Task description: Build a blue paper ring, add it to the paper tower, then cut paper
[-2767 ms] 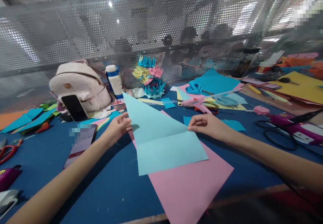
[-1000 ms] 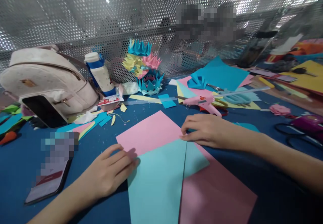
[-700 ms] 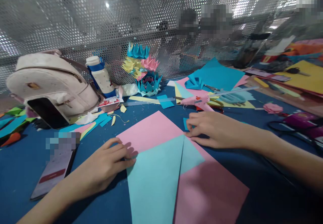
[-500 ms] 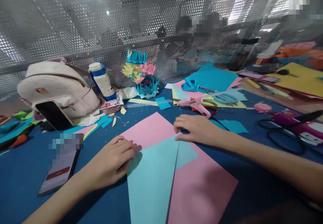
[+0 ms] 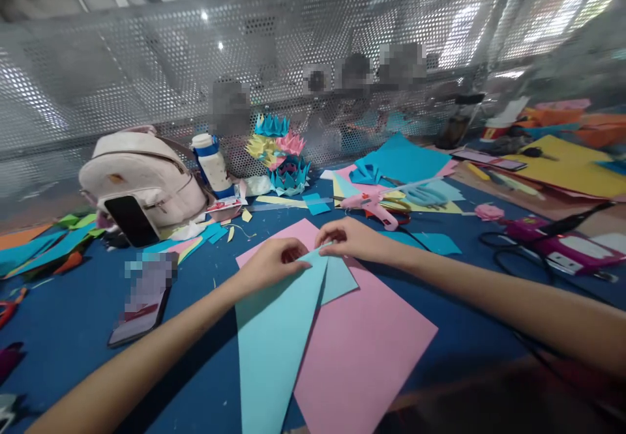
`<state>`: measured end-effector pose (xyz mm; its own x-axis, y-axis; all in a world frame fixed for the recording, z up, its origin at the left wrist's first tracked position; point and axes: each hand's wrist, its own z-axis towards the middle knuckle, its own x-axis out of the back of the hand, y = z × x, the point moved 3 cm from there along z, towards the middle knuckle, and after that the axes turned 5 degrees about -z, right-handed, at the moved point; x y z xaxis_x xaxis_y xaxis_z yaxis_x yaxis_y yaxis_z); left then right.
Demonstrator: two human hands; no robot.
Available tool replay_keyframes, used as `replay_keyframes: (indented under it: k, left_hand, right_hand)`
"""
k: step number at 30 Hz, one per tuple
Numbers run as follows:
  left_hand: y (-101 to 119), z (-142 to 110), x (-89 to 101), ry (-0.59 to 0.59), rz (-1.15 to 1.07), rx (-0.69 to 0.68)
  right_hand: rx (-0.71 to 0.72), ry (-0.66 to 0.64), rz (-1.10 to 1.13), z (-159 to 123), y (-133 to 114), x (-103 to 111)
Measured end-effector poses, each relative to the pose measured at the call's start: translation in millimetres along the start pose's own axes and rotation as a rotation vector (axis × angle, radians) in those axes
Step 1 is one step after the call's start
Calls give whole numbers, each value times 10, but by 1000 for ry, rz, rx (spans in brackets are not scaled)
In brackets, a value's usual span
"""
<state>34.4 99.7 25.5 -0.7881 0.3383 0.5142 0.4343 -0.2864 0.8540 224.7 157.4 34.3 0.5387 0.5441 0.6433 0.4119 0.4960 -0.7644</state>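
At the far left, cut strips of coloured paper (image 5: 46, 248) lie on the blue tabletop (image 5: 195, 395), with a flat phone (image 5: 147, 310) to their right and nearer the wearer. Behind that phone, a dark phone (image 5: 132, 220) leans against a pale backpack (image 5: 147, 167), and a white-and-blue bottle (image 5: 214, 167) stands just beside the bag.

Next comes the left hand (image 5: 274, 261), its fingers half-curled and its thumb laid on the light-blue paper (image 5: 274, 343) near the top edge; whether it pinches the sheet or merely presses it, I cannot tell. The paper sits in the middle, folded over so that a small flap (image 5: 341, 283) shows past its slanting edge, and it partly covers a pink sheet (image 5: 372, 343). Beyond it stand folded paper flowers (image 5: 274, 150).

The right hand (image 5: 359, 242) pinches the top corner of the paper between thumb and fingers, close to the left thumb. For a clean fold, I would hold that corner steady, check that the edges line up, and only then run a thumb outward from it; pressing unevenly could skew the crease, and the loose sheet beneath may slide.

Further right lie a pink glue gun (image 5: 369, 206), light-blue-handled scissors (image 5: 425, 194), a pink paper rose (image 5: 489, 212) and a purple power strip (image 5: 542, 242)
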Motion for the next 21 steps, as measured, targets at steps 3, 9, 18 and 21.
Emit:
replay_keyframes:
  k: [3, 9, 18, 21]
  left_hand:
    - [-15, 57, 9, -9, -104, 32]
    - [-96, -55, 108, 33, -273, 106]
    - [-17, -148, 94, 54, -439, 127]
    - [-22, -312, 211, 165, -498, 112]
  right_hand:
    - [47, 23, 23, -28, -80, 12]
    - [404, 173, -408, -216, -273, 41]
    - [785, 244, -700, -301, -535, -220]
    - [539, 221, -403, -258, -487, -75]
